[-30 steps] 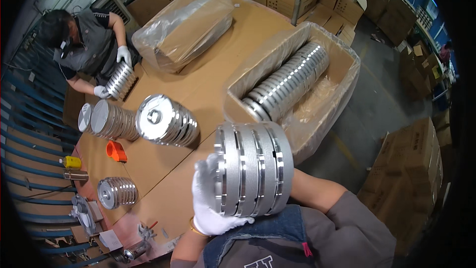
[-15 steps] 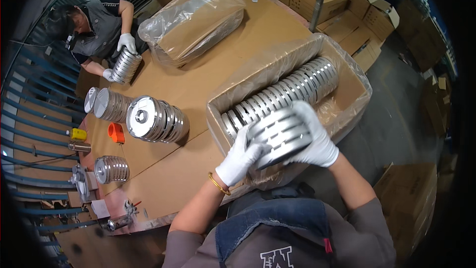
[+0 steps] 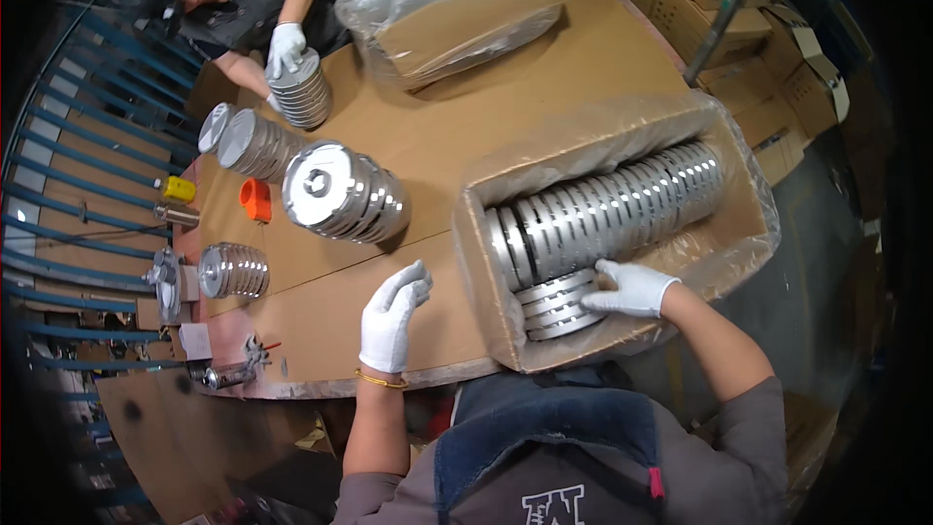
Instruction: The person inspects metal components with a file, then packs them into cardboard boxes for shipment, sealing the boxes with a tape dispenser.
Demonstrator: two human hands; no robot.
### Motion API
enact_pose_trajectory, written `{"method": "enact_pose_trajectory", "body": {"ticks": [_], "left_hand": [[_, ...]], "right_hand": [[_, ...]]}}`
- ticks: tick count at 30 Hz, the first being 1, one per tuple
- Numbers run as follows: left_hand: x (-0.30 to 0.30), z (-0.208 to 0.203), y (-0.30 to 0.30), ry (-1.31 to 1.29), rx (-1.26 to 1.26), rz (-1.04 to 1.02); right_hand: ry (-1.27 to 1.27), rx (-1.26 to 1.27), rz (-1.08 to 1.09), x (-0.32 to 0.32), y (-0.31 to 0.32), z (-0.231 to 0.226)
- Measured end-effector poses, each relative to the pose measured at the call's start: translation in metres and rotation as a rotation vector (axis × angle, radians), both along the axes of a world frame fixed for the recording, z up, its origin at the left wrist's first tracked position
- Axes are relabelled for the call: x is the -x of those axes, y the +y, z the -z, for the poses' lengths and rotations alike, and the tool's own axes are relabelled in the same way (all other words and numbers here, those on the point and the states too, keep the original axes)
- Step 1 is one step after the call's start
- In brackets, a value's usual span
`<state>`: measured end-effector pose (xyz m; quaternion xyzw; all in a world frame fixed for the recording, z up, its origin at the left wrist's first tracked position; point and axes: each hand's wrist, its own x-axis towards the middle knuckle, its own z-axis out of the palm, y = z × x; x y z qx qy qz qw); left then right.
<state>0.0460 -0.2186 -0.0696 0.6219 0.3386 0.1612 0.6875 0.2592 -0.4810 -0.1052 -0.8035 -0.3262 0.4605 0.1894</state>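
Observation:
Inside the plastic-lined cardboard box (image 3: 470, 262) a short stack of silver metal discs (image 3: 556, 306) lies on its side in the near left corner. Beside it runs a long row of similar metal discs (image 3: 622, 199). My right hand (image 3: 632, 290), in a white glove, is at the right end of the short stack with fingers apart, its fingertips touching or very near the last disc. My left hand (image 3: 391, 321), also gloved, hovers over the table left of the box. Its fingers are stretched out and it holds nothing.
Left of the box stands a tall disc stack (image 3: 345, 192); smaller disc stacks (image 3: 233, 270) and an orange tool-like piece (image 3: 256, 199) are farther left. Across the cardboard-covered table (image 3: 437, 146), a co-worker's gloved hand (image 3: 286, 49) rests on another stack, near a second wrapped box (image 3: 457, 19).
The short disc stack, held between both my hands before, now lies in the box. My left hand has let go and moved left. The co-worker's stack has been turned more upright.

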Motion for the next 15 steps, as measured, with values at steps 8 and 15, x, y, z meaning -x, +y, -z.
{"method": "enact_pose_trajectory", "body": {"ticks": [8,15], "left_hand": [[-0.007,0.022,0.078,0.027,-1.166,-0.149],[-0.026,0.015,0.151,0.15,-1.548,-0.018]], "right_hand": [[0.115,0.137,-0.04,0.006,0.012,0.013],[-0.214,0.255,-0.063,0.015,0.049,-0.037]]}}
